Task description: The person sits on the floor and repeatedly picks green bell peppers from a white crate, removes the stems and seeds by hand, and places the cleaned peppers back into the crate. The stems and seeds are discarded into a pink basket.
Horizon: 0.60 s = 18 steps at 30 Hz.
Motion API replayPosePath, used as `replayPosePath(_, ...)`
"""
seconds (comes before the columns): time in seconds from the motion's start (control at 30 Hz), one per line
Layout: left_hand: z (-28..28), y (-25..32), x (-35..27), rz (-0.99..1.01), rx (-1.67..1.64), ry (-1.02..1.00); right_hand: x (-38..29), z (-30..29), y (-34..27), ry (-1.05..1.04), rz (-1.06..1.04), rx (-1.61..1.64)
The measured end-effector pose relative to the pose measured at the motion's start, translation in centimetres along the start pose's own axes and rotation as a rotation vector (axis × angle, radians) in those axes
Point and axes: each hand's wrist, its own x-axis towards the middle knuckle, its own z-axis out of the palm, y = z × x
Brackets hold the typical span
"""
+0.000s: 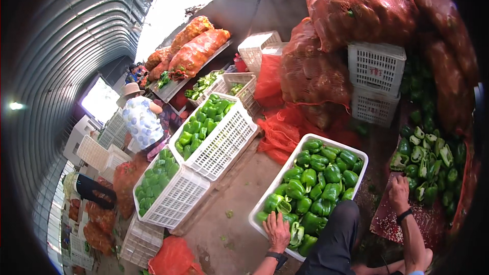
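My left hand (pixel 277 231) reaches over the near left side of a white plastic crate (pixel 264 203) full of green bell peppers (pixel 320 181). Its fingers are apart and rest on the peppers. A cut pepper (pixel 296 233), pale inside, lies just right of that hand. My right hand (pixel 399 194) is over a dark red board (pixel 393 217) strewn with pale seeds. Its fingers are curled, and whether they hold anything is hidden. Just beyond it lies a heap of whole and cut-open green peppers (pixel 429 164).
Pepper-filled white crates (pixel 225 141) stand at the left. Bulging red mesh sacks (pixel 317 68) and stacked crates (pixel 376 68) rise ahead. Loose red netting (pixel 282 130) lies on the floor. My knee (pixel 345 214) juts beside the near crate. A person in a hat (pixel 141 118) sits further left.
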Motion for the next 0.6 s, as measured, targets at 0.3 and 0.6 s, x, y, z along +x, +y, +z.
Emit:
replayPosePath(0.3,-9.3,13.9,3.5,-0.109,-1.433,-0.143,-3.2,-9.9,-5.0,0.000,0.371,0.642)
replayPosePath(0.6,-5.5,28.1,0.7,-0.408,-1.825,-0.797,-4.4,-20.1,-17.8,0.012,-0.230,0.660)
